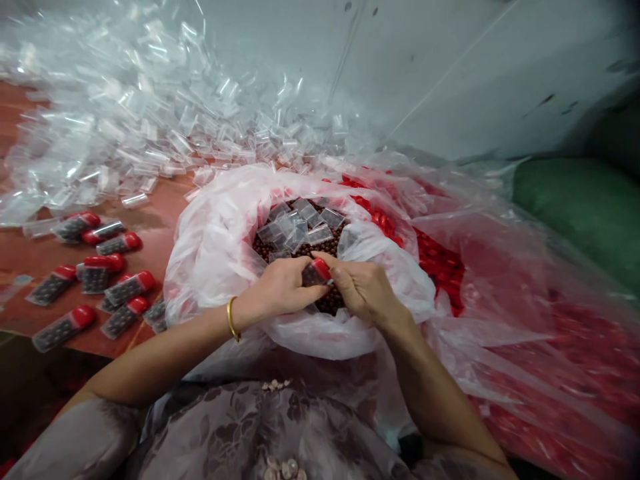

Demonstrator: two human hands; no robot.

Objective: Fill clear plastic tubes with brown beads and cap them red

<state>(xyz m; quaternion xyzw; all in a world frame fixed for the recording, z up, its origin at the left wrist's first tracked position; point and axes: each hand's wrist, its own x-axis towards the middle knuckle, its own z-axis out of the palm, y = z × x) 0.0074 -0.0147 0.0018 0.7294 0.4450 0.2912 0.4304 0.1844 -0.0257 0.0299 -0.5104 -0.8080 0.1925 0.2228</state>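
Note:
Between my two hands is a small clear plastic container (311, 275) with a red cap (321, 269) and dark contents. My left hand (283, 285) has its fingers closed around the body. My right hand (364, 287) is closed at the cap end, its thumb and fingers against the red cap. Both hands are over an opened white plastic bag (210, 247) full of small brown balls (329, 303). Several clear empty containers (295, 227) lie on the balls just beyond my fingers.
On the left of the reddish table (160, 200) lie several filled red-capped containers (65, 327). Behind them rises a heap of clear empty containers (140, 100) against the pale wall (425, 60). A clear bag of red caps (440, 267) spreads on the right, near a green surface (575, 207).

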